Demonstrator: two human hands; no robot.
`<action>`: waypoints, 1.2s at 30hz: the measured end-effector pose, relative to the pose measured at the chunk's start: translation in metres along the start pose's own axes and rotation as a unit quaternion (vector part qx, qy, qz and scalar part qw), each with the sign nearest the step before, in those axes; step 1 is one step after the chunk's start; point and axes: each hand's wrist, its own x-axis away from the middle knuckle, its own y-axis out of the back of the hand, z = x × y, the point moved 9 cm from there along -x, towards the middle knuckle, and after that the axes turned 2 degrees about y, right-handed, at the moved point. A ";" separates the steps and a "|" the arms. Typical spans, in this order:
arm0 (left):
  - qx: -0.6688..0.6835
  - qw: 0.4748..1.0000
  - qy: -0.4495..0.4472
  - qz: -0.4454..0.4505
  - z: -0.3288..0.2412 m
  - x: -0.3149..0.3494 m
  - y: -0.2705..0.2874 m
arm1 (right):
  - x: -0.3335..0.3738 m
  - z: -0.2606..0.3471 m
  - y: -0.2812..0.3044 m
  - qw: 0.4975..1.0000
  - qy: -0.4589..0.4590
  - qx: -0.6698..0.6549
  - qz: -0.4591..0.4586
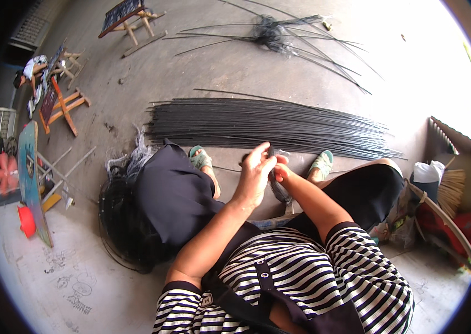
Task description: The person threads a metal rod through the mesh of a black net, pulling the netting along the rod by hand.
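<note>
In front of my body my left hand (255, 175) and my right hand (284, 168) meet, with bent fingers. Between them is a dark, limp bundle (281, 192), perhaps netting or thin plastic, which hangs down below the fingers. My right fingers are closed at its upper part, and my left thumb and fingers pinch beside them. The fingertips partly hide what is gripped. Just beyond my feet a wide layer of long, thin black rods (269, 125) lies across the floor.
Farther off lies a tangle of dark mesh (271, 34) with loose rods. Folding stools (62, 108) and a tilted tabletop (33, 183) stand at left, near a red fan (6, 170). Black coiled material (127, 234) is beside my left leg; a broom (451, 188) stands at right.
</note>
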 end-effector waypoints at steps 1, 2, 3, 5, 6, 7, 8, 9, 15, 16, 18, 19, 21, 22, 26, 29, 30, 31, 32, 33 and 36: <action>-0.033 0.997 -0.055 0.049 -0.029 0.004 -0.018 | -0.012 0.023 0.023 1.000 0.018 -0.014 -0.003; -0.130 0.989 -0.072 0.028 -0.053 0.008 -0.022 | -0.023 0.046 0.045 0.999 0.034 -0.024 -0.003; -0.193 0.974 -0.097 0.072 -0.077 0.015 -0.037 | -0.034 0.069 0.067 0.998 0.050 -0.034 -0.006; -0.239 0.957 -0.140 0.087 -0.121 0.027 -0.050 | -0.052 0.108 0.101 0.997 0.065 -0.039 0.001; -0.301 0.939 -0.150 0.074 -0.141 0.028 -0.051 | -0.060 0.121 0.113 0.997 0.054 -0.047 0.010; -0.333 0.916 -0.185 0.121 -0.162 0.031 -0.061 | -0.066 0.130 0.122 0.997 0.025 -0.070 0.023; -0.341 0.921 -0.171 0.083 -0.180 0.026 -0.051 | -0.070 0.139 0.129 0.998 0.016 -0.048 0.035; -0.315 0.924 -0.183 0.118 -0.197 0.025 -0.051 | -0.072 0.149 0.142 1.000 0.026 -0.008 0.016; -0.770 0.628 -0.005 0.115 -0.175 -0.047 0.021 | -0.081 0.139 0.196 0.976 -0.075 -0.202 -0.023; -0.783 0.598 0.015 0.170 -0.147 -0.063 0.030 | -0.086 0.148 0.197 0.977 -0.022 -0.211 0.014; -0.795 0.542 0.067 0.263 -0.075 -0.098 0.048 | -0.088 0.144 0.200 0.988 -0.036 -0.148 0.031; -0.743 0.602 0.058 0.286 -0.046 -0.111 0.055 | -0.088 0.150 0.199 0.989 0.000 -0.140 0.046; -0.641 0.719 0.086 0.255 0.004 -0.137 0.085 | -0.083 0.150 0.200 0.990 0.000 -0.138 0.025; -0.585 0.766 0.081 0.255 0.029 -0.142 0.095 | -0.079 0.155 0.199 0.985 0.025 -0.169 0.028; -0.481 0.848 0.030 0.218 0.096 -0.122 0.139 | -0.065 0.165 0.207 0.983 0.067 -0.173 0.001; -0.495 0.859 0.021 0.128 0.108 -0.104 0.158 | -0.063 0.173 0.213 0.990 0.086 -0.115 -0.005; -0.515 0.854 0.022 0.071 0.099 -0.101 0.163 | -0.065 0.171 0.211 0.990 0.067 -0.125 0.003; -0.493 0.867 0.005 0.071 0.088 -0.102 0.152 | -0.067 0.161 0.212 0.994 0.014 -0.108 0.003; -0.448 0.892 0.022 0.064 0.073 -0.106 0.143 | -0.069 0.160 0.214 0.992 0.016 -0.128 -0.007; -0.442 0.895 -0.007 0.056 0.047 -0.112 0.127 | -0.071 0.166 0.216 0.985 0.061 -0.161 -0.001; -0.531 0.835 -0.143 0.034 -0.061 -0.124 0.071 | -0.072 0.159 0.238 0.991 0.091 -0.039 -0.093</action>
